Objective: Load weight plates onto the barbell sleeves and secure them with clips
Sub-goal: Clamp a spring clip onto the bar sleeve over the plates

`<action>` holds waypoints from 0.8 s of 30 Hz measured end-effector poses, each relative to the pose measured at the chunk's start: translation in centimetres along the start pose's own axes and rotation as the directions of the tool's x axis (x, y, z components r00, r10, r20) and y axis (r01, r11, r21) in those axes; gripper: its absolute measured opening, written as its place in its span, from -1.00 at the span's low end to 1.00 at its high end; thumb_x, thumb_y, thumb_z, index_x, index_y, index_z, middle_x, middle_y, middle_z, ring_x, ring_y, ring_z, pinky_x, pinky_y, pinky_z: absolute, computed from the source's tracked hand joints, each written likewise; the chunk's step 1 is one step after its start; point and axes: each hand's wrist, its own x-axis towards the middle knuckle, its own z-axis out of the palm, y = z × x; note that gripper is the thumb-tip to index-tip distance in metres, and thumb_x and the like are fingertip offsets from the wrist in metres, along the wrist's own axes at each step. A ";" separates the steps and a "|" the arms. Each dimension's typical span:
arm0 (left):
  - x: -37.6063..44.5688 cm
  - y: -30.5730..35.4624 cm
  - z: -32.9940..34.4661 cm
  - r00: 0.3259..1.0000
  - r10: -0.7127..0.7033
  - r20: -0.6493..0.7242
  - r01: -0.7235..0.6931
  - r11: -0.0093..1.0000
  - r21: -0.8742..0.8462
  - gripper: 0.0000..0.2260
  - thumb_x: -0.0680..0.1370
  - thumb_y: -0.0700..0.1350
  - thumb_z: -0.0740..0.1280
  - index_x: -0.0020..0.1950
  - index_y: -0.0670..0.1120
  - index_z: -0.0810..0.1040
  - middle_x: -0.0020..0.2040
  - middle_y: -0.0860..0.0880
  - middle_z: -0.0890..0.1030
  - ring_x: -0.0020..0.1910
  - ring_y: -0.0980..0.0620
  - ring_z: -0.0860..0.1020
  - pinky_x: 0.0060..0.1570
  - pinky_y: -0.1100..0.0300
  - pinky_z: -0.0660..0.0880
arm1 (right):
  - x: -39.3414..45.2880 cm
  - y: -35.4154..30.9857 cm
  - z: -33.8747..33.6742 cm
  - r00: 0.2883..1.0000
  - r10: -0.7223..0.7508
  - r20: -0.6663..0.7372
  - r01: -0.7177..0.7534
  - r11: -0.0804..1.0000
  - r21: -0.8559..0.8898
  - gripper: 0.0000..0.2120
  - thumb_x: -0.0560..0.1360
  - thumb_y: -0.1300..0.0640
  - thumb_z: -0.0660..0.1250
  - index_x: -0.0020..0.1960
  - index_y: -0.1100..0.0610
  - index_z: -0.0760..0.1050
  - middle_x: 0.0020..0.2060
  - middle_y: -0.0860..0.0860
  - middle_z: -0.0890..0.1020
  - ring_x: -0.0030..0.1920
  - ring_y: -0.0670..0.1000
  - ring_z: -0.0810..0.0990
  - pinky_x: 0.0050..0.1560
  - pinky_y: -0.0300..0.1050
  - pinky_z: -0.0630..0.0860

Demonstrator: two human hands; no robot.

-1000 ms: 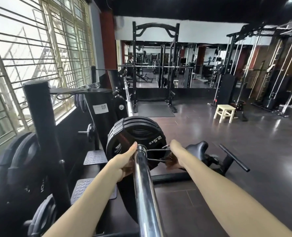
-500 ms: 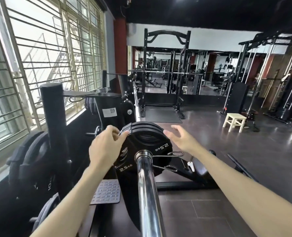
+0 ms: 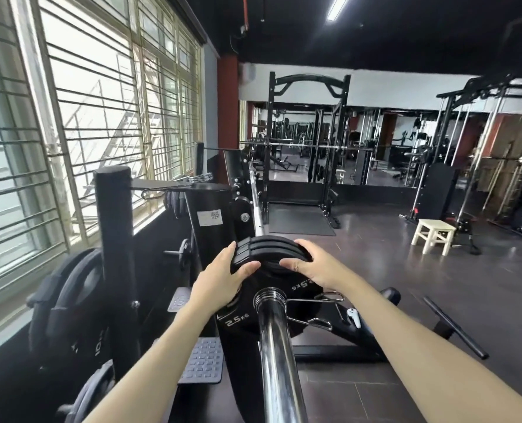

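A chrome barbell sleeve (image 3: 276,355) runs away from me in the lower middle. Several black 2.5 kg weight plates (image 3: 271,279) sit stacked on it. A metal spring clip (image 3: 311,309) is on the sleeve against the nearest plate, its handles sticking out to the right. My left hand (image 3: 223,279) grips the upper left rim of the plate stack, thumb on the front face. My right hand (image 3: 314,267) rests on the upper right rim, fingers curled over the top.
A black rack post (image 3: 113,239) stands at left with larger plates (image 3: 70,300) stored beside it under the barred windows. A treaded footplate (image 3: 201,360) lies below. A white stool (image 3: 433,235) and cable machines (image 3: 467,154) are at right; a power rack (image 3: 308,141) stands ahead.
Both hands left the spring clip on the sleeve, rose, and closed onto the top rim of the plate stack. The head view lifted and shifted right.
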 end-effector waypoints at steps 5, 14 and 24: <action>-0.1 0.0 0.1 1.000 0.022 -0.020 -0.021 0.999 0.031 -0.22 0.54 0.39 0.16 0.64 0.04 0.08 0.61 0.07 0.24 0.51 -0.05 0.33 0.40 0.00 0.33 | -0.4 -0.3 0.0 0.999 -0.036 0.001 0.036 0.999 0.030 -0.25 0.51 -0.24 0.36 0.57 0.04 0.22 0.42 -0.04 0.44 0.32 -0.04 0.43 0.22 -0.18 0.33; 0.8 -1.3 -0.5 0.999 0.042 0.033 -0.041 0.998 -0.047 -0.17 0.46 0.45 0.17 0.61 0.01 0.21 0.55 0.01 0.36 0.50 0.00 0.36 0.45 0.02 0.31 | -0.4 -0.6 -0.3 0.999 0.020 0.049 -0.023 0.997 0.067 -0.08 0.41 -0.38 0.38 0.62 0.00 0.16 0.48 -0.10 0.39 0.44 -0.04 0.39 0.46 -0.09 0.30; 11.1 -0.8 -10.4 0.855 0.253 -0.452 -0.046 0.906 0.420 -0.55 0.63 0.15 0.24 0.41 -0.10 0.47 0.41 -0.12 0.46 0.42 -0.17 0.36 0.35 -0.14 0.34 | 4.7 -5.7 0.0 0.970 -0.065 -0.234 0.049 0.996 -0.073 -0.74 0.62 -0.04 0.25 0.05 0.06 0.66 0.00 -0.05 0.72 0.08 0.00 0.63 0.17 -0.03 0.52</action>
